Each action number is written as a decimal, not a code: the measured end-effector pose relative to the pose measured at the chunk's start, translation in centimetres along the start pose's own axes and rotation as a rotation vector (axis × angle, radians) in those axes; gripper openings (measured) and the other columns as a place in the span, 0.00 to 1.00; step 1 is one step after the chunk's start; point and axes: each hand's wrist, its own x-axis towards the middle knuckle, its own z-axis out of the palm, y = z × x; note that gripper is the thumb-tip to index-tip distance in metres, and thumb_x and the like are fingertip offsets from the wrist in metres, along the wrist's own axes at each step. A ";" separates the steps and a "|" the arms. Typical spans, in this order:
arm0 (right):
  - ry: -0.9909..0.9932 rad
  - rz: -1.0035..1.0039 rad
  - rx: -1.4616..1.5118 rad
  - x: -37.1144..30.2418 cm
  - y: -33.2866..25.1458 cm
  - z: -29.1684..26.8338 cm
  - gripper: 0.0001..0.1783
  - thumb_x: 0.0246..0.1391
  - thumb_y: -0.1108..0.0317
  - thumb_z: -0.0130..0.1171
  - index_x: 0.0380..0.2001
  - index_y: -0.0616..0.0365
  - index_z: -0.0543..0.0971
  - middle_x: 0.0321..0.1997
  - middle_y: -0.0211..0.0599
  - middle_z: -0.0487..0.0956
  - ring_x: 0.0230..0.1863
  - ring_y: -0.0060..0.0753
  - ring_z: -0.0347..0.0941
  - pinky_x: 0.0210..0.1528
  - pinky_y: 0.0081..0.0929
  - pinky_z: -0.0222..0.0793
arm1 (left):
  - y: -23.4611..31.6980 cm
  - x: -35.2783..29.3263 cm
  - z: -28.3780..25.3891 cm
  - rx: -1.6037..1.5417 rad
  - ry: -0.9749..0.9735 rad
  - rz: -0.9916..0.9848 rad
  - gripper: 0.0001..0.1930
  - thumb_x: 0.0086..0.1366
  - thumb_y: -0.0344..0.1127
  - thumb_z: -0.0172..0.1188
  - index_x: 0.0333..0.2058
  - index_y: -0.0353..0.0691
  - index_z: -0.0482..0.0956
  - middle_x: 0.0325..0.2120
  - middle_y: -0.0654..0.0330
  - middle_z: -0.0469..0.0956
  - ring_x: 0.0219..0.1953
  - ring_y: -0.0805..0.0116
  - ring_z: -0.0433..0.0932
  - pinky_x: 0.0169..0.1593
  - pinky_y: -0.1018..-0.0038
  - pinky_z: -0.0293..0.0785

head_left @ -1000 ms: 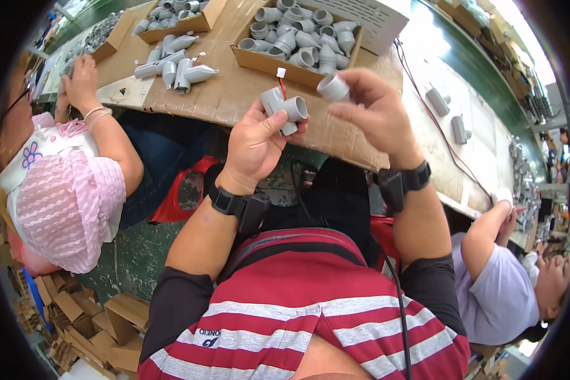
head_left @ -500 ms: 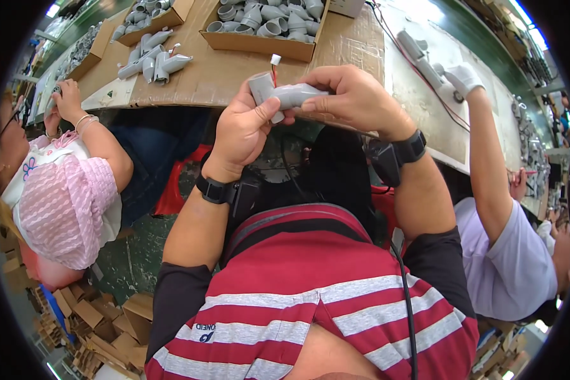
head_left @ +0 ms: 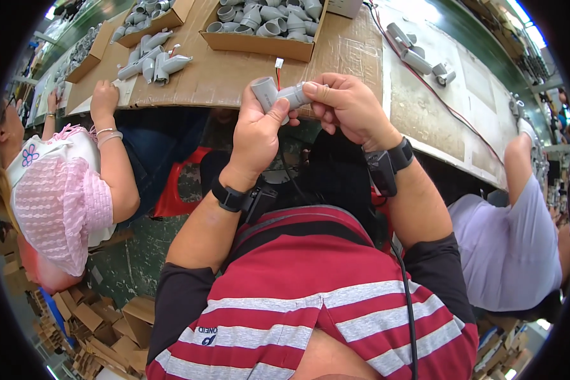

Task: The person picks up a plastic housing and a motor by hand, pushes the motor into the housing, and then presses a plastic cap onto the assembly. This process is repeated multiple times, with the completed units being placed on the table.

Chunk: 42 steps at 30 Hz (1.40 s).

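Left hand (head_left: 254, 136) and right hand (head_left: 351, 107) both closed around a grey fitting (head_left: 278, 95), held above the desk (head_left: 234, 76) edge. Behind it, an open brown box (head_left: 259, 43) holds grey fittings; a second box (head_left: 152, 20), far left, holds more.

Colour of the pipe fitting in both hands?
Grey plastic pipe fitting, held by left hand and right hand; head view.

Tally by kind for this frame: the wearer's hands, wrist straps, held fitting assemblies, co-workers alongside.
Hands: 2, left hand and right hand
Wrist straps: 2
Grey fitting assembly, held: 1
Co-workers: 2
Total: 7
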 end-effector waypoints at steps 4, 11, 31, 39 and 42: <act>0.015 -0.037 0.001 -0.3 0.4 0.5 0.13 0.67 0.61 0.63 0.38 0.62 0.80 0.21 0.26 0.75 0.17 0.14 0.67 0.17 0.15 0.66 | 0.4 0.1 -0.2 -0.063 -0.012 -0.032 0.11 0.76 0.32 0.53 0.53 0.39 0.67 0.41 0.57 0.78 0.37 0.69 0.79 0.41 0.70 0.79; -0.004 -0.137 0.048 -0.7 0.4 1.2 0.12 0.68 0.61 0.61 0.38 0.60 0.79 0.21 0.27 0.74 0.17 0.17 0.68 0.17 0.17 0.68 | 1.0 -0.1 -0.2 -0.291 -0.071 -0.176 0.11 0.76 0.32 0.55 0.52 0.39 0.66 0.41 0.58 0.77 0.36 0.71 0.77 0.38 0.73 0.76; -0.021 -0.492 -0.550 -1.0 2.0 -0.5 0.10 0.63 0.63 0.63 0.38 0.60 0.79 0.29 0.33 0.79 0.28 0.28 0.77 0.29 0.29 0.76 | 0.0 -0.4 0.6 -0.137 -0.053 -0.067 0.11 0.76 0.37 0.56 0.50 0.39 0.69 0.37 0.59 0.78 0.33 0.73 0.78 0.34 0.76 0.75; 0.217 -0.775 -1.587 -0.7 0.5 2.8 0.09 0.50 0.62 0.63 0.29 0.56 0.78 0.30 0.45 0.82 0.33 0.51 0.82 0.38 0.39 0.79 | 2.5 0.0 2.0 0.086 0.103 -0.321 0.17 0.77 0.51 0.52 0.42 0.42 0.75 0.26 0.61 0.78 0.21 0.72 0.77 0.19 0.77 0.69; 0.190 -0.682 -1.527 -0.5 1.0 4.2 0.10 0.48 0.63 0.64 0.30 0.57 0.79 0.28 0.46 0.82 0.32 0.53 0.82 0.39 0.43 0.79 | 3.1 -1.3 2.0 0.327 0.219 -0.312 0.18 0.77 0.51 0.52 0.43 0.40 0.75 0.26 0.61 0.79 0.20 0.72 0.76 0.20 0.78 0.68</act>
